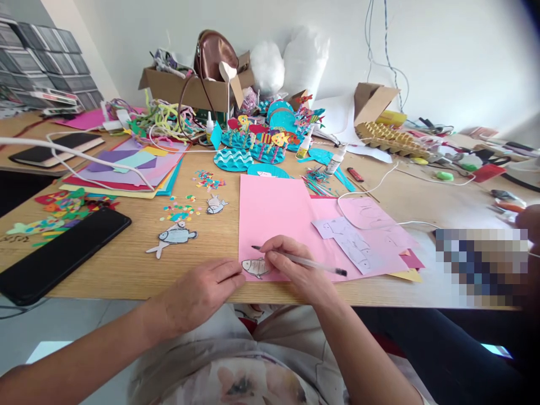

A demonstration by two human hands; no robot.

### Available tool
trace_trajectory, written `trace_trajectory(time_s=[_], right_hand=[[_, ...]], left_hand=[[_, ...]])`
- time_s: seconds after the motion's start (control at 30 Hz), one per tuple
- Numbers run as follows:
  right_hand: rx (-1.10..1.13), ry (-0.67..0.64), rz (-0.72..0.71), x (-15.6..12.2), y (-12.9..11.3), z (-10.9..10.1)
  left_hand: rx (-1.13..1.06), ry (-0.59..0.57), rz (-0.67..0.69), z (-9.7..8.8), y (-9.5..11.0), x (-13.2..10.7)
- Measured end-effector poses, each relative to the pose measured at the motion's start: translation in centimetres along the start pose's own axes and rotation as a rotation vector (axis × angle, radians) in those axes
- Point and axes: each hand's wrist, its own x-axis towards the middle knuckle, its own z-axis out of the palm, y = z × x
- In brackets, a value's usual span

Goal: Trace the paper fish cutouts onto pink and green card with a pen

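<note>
My right hand (295,270) is closed round a clear pen (304,261) whose tip points left over a pink paper sheet (274,214). A small paper fish cutout (255,267) lies on the sheet's near edge, right under the pen hand. My left hand (202,292) rests on the wooden table (126,259), its fingertips pressed together against the cutout's left end. Two more fish cutouts, a larger one (175,235) and a smaller one (216,205), lie left of the sheet.
A black phone (63,253) lies near the left edge. Stacked coloured papers (135,166), confetti (181,211), blue wave craft pieces (253,149), glue bottles (335,162), cardboard boxes (198,87) and white cables (76,152) crowd the back. Another person's hand (529,222) shows far right.
</note>
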Motion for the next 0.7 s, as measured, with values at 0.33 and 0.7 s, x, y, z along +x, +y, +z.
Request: trace_trajectory(time_s=[0.33,0.7], right_hand=[[-0.746,-0.154,-0.413,-0.7,1.4,-2.1],[-0.695,-0.144,-0.353,-0.9,1.7,-1.4]], left_hand=[[0.116,0.049,-0.018,0.2,0.9,-1.4],[0.117,0.045,-0.008,0.4,0.8,-1.5]])
